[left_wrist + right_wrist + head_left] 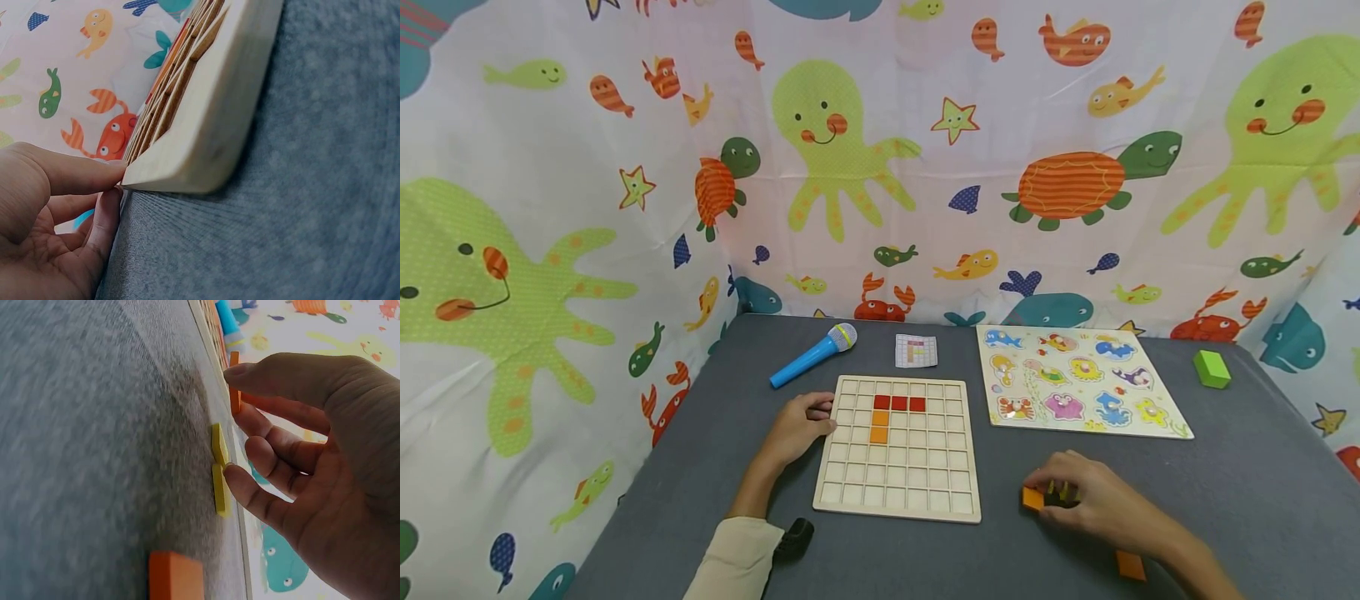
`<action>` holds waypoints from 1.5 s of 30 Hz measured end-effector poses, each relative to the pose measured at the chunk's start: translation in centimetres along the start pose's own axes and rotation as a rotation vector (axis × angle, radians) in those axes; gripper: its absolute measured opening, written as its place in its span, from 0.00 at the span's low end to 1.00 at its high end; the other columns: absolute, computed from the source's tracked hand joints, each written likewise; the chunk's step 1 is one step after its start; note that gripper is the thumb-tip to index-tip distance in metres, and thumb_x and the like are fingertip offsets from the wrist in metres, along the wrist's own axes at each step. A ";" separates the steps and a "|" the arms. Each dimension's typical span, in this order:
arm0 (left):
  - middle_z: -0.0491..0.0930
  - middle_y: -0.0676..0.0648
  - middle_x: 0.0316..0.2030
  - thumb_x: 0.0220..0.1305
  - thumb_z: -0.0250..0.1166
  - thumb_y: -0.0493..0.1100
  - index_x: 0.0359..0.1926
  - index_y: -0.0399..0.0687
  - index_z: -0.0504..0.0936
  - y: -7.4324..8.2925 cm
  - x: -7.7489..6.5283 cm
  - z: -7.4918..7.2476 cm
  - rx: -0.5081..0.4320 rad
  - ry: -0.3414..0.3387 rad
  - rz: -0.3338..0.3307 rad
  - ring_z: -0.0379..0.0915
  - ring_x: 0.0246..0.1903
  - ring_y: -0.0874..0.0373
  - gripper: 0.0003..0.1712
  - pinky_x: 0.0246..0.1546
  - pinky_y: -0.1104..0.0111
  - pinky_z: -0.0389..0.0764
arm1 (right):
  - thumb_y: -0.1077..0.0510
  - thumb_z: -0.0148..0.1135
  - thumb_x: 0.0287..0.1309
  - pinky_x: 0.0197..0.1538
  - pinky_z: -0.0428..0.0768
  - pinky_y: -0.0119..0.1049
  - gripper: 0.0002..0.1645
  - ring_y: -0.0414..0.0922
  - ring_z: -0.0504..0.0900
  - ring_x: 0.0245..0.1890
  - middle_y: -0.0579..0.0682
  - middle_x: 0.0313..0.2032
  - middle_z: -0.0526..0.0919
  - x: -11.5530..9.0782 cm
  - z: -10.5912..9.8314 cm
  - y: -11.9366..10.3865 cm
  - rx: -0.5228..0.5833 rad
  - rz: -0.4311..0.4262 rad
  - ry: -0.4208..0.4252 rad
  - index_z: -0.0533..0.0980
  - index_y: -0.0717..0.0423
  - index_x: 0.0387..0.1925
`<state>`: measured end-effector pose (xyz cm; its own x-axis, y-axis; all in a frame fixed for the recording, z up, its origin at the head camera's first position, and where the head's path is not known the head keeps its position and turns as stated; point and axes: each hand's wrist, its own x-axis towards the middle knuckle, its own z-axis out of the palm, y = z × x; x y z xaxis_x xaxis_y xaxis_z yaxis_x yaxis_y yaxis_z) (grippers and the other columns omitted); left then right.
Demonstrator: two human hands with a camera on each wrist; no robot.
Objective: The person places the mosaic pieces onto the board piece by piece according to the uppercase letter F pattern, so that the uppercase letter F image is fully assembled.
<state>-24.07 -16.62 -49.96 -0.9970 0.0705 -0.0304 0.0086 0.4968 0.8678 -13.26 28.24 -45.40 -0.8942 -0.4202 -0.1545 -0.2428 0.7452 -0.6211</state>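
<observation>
A square wooden grid board (896,483) lies in the middle of the head view. Three red tiles (898,403) sit in a row on it, and two orange tiles (878,427) run down below the leftmost red one. My left hand (801,429) pinches the board's left edge between thumb and fingers. To the right of the board, my right hand (1093,496) holds another orange tile (235,381) between thumb and fingers, just above the table. Two yellow tiles (220,487) lie under its other fingers. One more orange tile (1130,565) rests by the right forearm.
A small patterned card (916,351) and a blue toy microphone (812,357) lie behind the board. At the back right are a sea-animal puzzle board (992,392) and a green block (1212,369). A printed curtain (880,250) borders the grey table (700,500).
</observation>
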 end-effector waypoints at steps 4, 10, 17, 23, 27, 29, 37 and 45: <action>0.83 0.45 0.53 0.67 0.72 0.35 0.67 0.40 0.81 0.0 0.0 0.0 0.002 0.001 0.000 0.82 0.52 0.53 0.28 0.56 0.56 0.84 | 0.45 0.76 0.62 0.45 0.80 0.32 0.18 0.37 0.76 0.45 0.37 0.47 0.82 0.6 0.3 -0.6 0.002 -0.023 0.004 0.86 0.38 0.53; 0.82 0.45 0.53 0.67 0.72 0.35 0.67 0.41 0.81 0.0 0.0 0.0 0.005 0.001 -0.006 0.82 0.52 0.53 0.28 0.56 0.56 0.84 | 0.45 0.75 0.63 0.43 0.78 0.31 0.18 0.36 0.76 0.43 0.37 0.44 0.80 1.9 0.9 -1.3 -0.003 -0.053 -0.003 0.86 0.39 0.54; 0.83 0.45 0.53 0.67 0.72 0.35 0.67 0.40 0.81 -0.1 0.0 0.0 0.005 0.003 -0.001 0.82 0.51 0.53 0.28 0.57 0.55 0.83 | 0.47 0.74 0.64 0.41 0.76 0.31 0.17 0.36 0.74 0.41 0.35 0.43 0.80 3.4 1.5 -1.9 -0.031 -0.122 0.021 0.87 0.40 0.53; 0.83 0.45 0.52 0.66 0.73 0.35 0.67 0.41 0.82 -0.1 0.0 -0.1 -0.003 0.006 -0.008 0.82 0.51 0.52 0.28 0.57 0.55 0.83 | 0.49 0.74 0.65 0.42 0.76 0.31 0.18 0.37 0.74 0.42 0.35 0.43 0.80 4.5 2.0 -2.6 -0.041 -0.166 0.025 0.87 0.44 0.55; 0.83 0.44 0.53 0.67 0.72 0.35 0.67 0.40 0.81 0.0 -0.1 -0.2 0.006 0.004 -0.005 0.82 0.51 0.52 0.28 0.56 0.55 0.83 | 0.50 0.74 0.65 0.42 0.76 0.31 0.18 0.38 0.74 0.42 0.35 0.43 0.80 5.1 2.5 -3.2 -0.038 -0.199 0.036 0.87 0.45 0.55; 0.83 0.44 0.53 0.67 0.72 0.35 0.67 0.40 0.81 0.0 -0.1 -0.2 0.007 0.004 -0.004 0.81 0.51 0.52 0.28 0.56 0.55 0.83 | 0.50 0.75 0.64 0.42 0.76 0.31 0.18 0.38 0.75 0.42 0.35 0.43 0.80 5.4 2.7 -3.5 -0.041 -0.218 0.048 0.87 0.45 0.54; 0.82 0.45 0.53 0.67 0.72 0.35 0.68 0.41 0.81 0.0 0.0 -0.1 0.007 0.001 -0.002 0.81 0.52 0.53 0.28 0.56 0.56 0.83 | 0.52 0.75 0.63 0.42 0.77 0.31 0.18 0.38 0.76 0.41 0.37 0.43 0.80 7.0 3.2 -4.5 -0.061 -0.294 0.064 0.87 0.48 0.54; 0.81 0.44 0.53 0.67 0.72 0.35 0.68 0.41 0.81 0.0 -0.1 -0.1 -0.001 0.000 -0.005 0.81 0.52 0.52 0.28 0.57 0.55 0.83 | 0.52 0.75 0.64 0.44 0.78 0.33 0.18 0.39 0.75 0.43 0.36 0.45 0.82 8.4 3.9 -5.6 -0.017 -0.311 0.042 0.87 0.47 0.55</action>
<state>-24.01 -16.74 -49.87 -0.9971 0.0675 -0.0350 0.0031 0.4967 0.8679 -17.95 18.50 -46.25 -0.7909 -0.6075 0.0733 -0.5130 0.5929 -0.6207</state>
